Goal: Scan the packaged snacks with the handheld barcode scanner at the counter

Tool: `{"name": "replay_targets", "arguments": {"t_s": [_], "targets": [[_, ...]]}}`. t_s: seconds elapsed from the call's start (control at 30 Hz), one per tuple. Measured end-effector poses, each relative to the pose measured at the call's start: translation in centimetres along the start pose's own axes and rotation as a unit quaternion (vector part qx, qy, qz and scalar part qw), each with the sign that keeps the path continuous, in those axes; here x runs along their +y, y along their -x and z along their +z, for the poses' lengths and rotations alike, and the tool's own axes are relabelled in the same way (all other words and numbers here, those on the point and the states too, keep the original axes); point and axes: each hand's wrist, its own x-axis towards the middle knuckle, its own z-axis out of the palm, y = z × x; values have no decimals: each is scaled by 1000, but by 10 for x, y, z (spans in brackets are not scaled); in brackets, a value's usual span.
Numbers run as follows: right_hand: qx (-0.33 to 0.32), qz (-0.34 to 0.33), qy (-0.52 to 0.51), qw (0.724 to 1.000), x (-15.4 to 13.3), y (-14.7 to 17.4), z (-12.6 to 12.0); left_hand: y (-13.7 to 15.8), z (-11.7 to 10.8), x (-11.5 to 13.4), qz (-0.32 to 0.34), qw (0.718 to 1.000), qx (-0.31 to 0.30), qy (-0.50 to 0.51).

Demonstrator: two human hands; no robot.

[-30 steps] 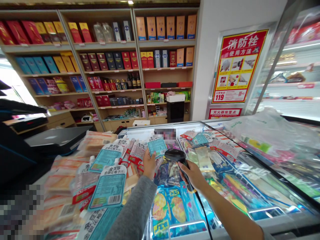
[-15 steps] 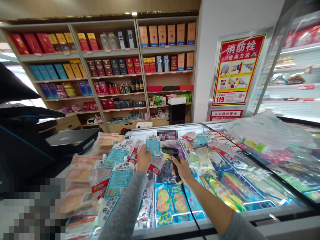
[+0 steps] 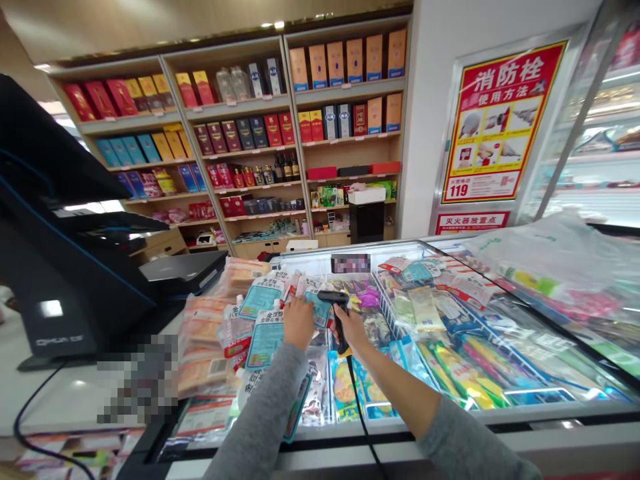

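My right hand is wrapped around the handle of a black barcode scanner, its head pointing left and its cable hanging down. Just left of it, my left hand is closed at the edge of a blue-and-white drink pouch, which lies close to the scanner's head. The fingertips are partly hidden among the packs. Similar spouted pouches lie in a heap left of my left hand, with red-and-clear packs among them. One more pouch leans below my left forearm.
Beneath my hands is a chest freezer with wire baskets of frozen packs. Wrapped tan food packs line its left edge. A black checkout terminal stands left, a plastic bag lies right, and shelves of boxes rise behind.
The view has swung slightly left. My left hand has lowered with the pouch, which now lies tilted nearer the heap. The scanner has come closer to the pouch, overlapping it in view.
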Motion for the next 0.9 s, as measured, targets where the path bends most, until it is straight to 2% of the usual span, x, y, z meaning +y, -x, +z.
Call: {"name": "replay_targets", "arguments": {"t_s": [0.13, 0.3, 0.37, 0.5, 0.67, 0.73, 0.9], "targets": [[28, 4, -6, 1000, -12, 2, -14, -2, 2, 15, -4, 999, 3, 35], [62, -35, 8, 997, -35, 0, -58, -19, 21, 54, 16, 977, 31, 210], [85, -50, 14, 995, -44, -1, -85, -30, 31, 75, 34, 966, 25, 256], [152, -65, 26, 986, -62, 2, -149, -52, 55, 121, 62, 943, -33, 325], [260, -70, 34, 963, -87, 18, -238, -76, 99, 188, 76, 904, -89, 412], [294, -73, 48, 952, -97, 26, -270, -84, 117, 220, 84, 904, -118, 401], [359, -74, 77, 927, -115, 41, -332, -103, 147, 301, 103, 937, -149, 297]]}}
